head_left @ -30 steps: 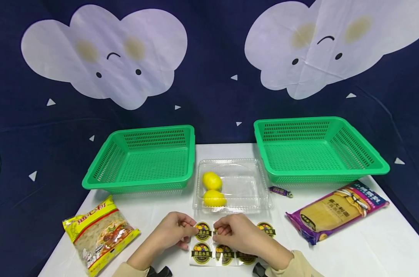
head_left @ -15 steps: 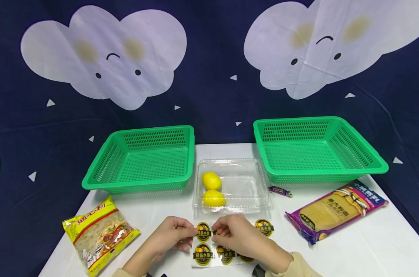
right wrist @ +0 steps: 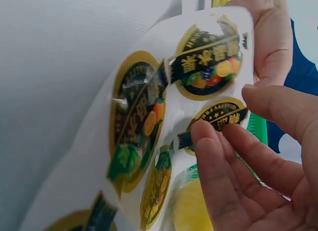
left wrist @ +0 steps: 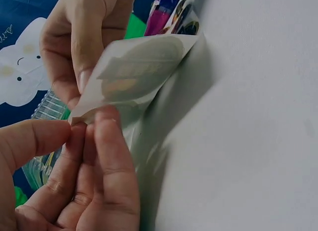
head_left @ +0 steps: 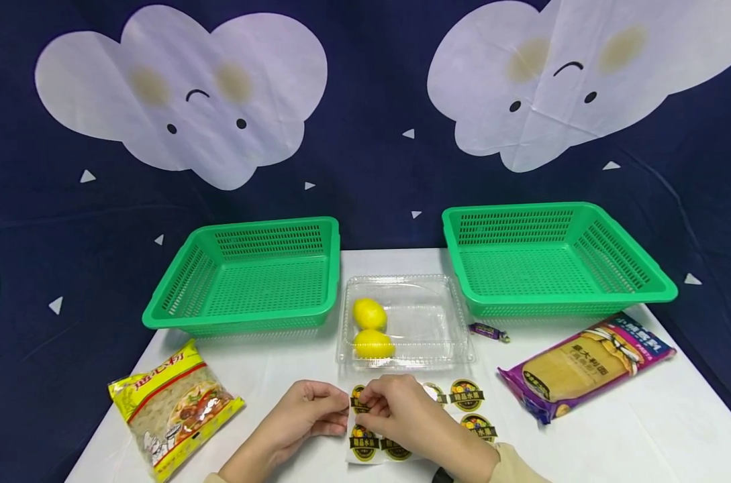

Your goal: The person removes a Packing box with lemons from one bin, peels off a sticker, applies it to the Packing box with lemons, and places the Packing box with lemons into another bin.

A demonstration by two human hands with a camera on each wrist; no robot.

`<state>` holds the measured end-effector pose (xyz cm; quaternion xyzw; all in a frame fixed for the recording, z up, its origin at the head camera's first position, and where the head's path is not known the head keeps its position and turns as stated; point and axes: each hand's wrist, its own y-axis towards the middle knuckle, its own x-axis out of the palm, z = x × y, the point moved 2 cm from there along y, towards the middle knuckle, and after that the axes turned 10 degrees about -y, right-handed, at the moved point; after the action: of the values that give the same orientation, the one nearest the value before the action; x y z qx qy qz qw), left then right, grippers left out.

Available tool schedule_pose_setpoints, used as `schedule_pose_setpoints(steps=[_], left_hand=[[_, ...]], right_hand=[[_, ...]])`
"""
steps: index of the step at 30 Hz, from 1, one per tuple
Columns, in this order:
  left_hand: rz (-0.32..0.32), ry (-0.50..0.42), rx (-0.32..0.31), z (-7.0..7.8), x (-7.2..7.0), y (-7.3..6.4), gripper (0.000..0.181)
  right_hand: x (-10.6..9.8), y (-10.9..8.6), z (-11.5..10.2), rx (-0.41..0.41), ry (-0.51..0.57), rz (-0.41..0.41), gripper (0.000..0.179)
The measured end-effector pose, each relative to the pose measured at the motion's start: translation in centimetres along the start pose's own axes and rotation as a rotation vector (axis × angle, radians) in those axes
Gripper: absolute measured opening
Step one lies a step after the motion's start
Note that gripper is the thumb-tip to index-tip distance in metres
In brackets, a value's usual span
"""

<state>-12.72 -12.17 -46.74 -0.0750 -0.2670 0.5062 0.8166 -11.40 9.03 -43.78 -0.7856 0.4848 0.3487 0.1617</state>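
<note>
A white sheet of round black-and-gold fruit stickers (head_left: 365, 453) is raised and bent between the two hands, low in the middle of the head view. My left hand (head_left: 307, 416) pinches its left edge between thumb and fingertips, and the left wrist view shows the pale back of the sheet (left wrist: 144, 67) curving up from there. The right hand (head_left: 401, 416) has curled fingers on the sheet's upper left part, over a sticker (right wrist: 218, 114). In the right wrist view its thumb (right wrist: 258, 99) is right at the sheet's edge. The palm partly hides the middle stickers.
Behind the hands stands a clear plastic box (head_left: 428, 322) with two lemons (head_left: 371, 342). Green baskets stand at back left (head_left: 329, 302) and back right (head_left: 558, 302). A yellow noodle bag (head_left: 174, 412) lies left; a pasta pack (head_left: 582, 369) and small purple candy (head_left: 489, 332) lie right.
The sheet has shifted right and bent upward at its left part. My left hand followed slightly right, while the right hand came a little left, uncovering more stickers on the sheet's right side.
</note>
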Motion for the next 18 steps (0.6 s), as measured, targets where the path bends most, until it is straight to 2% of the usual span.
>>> schedule_pose_setpoints(steps=[7,18], left_hand=[[-0.011,0.025,0.01,-0.34,0.33,-0.03,0.011],[0.016,0.097,0.052,-0.29,0.69,0.01,0.021]], right_hand=[[0.3,0.21,0.1,0.015,-0.003,0.018,0.012],[0.33,0.26,0.25,-0.008,0.005,0.042,0.016]])
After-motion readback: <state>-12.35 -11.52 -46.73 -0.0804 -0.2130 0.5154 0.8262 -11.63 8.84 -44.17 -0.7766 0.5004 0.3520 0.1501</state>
